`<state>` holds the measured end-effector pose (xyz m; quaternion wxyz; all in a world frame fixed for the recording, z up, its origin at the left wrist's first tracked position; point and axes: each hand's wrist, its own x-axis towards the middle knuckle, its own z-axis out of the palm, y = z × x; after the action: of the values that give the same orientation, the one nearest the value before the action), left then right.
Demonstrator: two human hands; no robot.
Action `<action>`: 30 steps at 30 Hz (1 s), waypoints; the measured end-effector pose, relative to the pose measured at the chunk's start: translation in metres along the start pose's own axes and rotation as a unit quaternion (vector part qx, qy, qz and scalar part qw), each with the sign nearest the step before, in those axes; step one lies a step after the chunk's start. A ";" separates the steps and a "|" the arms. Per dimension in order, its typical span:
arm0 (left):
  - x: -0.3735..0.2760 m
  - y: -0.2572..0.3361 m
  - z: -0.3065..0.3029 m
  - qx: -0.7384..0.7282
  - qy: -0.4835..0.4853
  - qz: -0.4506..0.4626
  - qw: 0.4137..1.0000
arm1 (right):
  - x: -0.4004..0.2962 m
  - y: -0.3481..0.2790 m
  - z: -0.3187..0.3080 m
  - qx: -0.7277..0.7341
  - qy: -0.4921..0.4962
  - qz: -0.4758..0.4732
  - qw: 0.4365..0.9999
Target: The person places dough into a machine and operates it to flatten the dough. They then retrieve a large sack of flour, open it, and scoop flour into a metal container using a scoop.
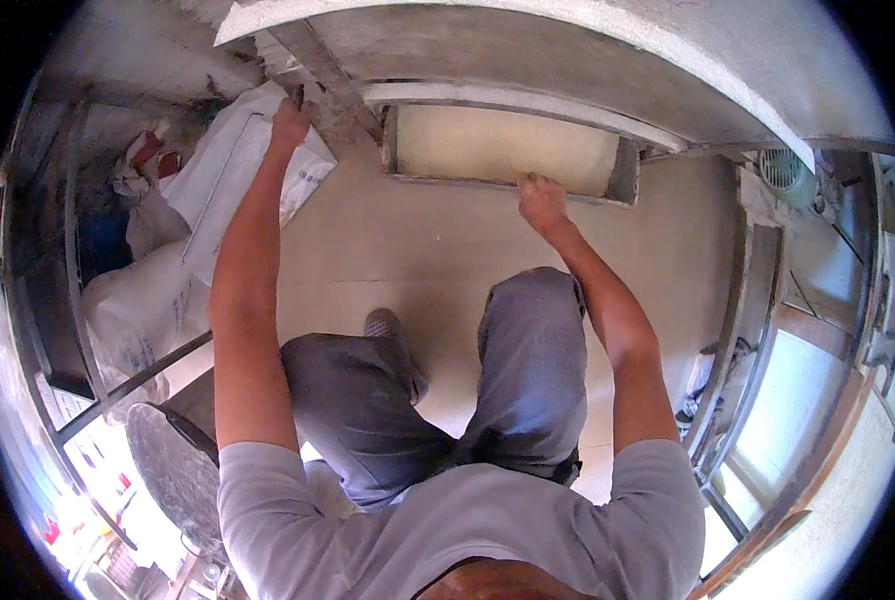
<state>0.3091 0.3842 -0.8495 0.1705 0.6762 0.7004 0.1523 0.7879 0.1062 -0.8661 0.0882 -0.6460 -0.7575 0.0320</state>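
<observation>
Ahead of my knees, a shallow drawer or tray (627, 180) sits low beneath a work table (522, 52). Pale yellowish fine material (485, 142), perhaps flour, covers most of its bottom. My right hand (543, 202) is curled over the tray's near rim and grips it. Up at the left, my left hand (293, 124) reaches to the top of a white woven sack (230, 157), close to the table's leg (320, 64). A small dark piece shows just above those fingers. Whether they hold it, or the sack, cannot be made out.
More filled sacks (147, 307) stand at my left behind a metal frame (132, 382). A round dark seat or lid (170, 469) is near my left elbow. On the right are a shelf frame (755, 300) and a pale green perforated basket (785, 174). Tiled floor (410, 240) lies below.
</observation>
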 end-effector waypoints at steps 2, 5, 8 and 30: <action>-0.001 -0.001 0.001 0.018 0.030 0.035 0.999 | 0.000 -0.004 0.003 -0.002 0.001 0.020 1.000; -0.002 -0.003 0.005 -0.004 0.030 0.013 0.999 | 0.002 -0.008 0.002 -0.011 -0.002 0.046 0.999; 0.004 -0.013 0.008 0.001 0.036 0.021 0.999 | 0.007 -0.009 0.003 -0.014 -0.013 0.049 0.999; 0.014 -0.027 0.012 0.031 0.024 0.010 0.999 | 0.004 -0.009 0.009 -0.035 -0.017 0.032 0.999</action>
<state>0.2899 0.3973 -0.8724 0.1308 0.6843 0.7019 0.1481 0.7769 0.1089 -0.8729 0.0519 -0.6723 -0.7382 0.0190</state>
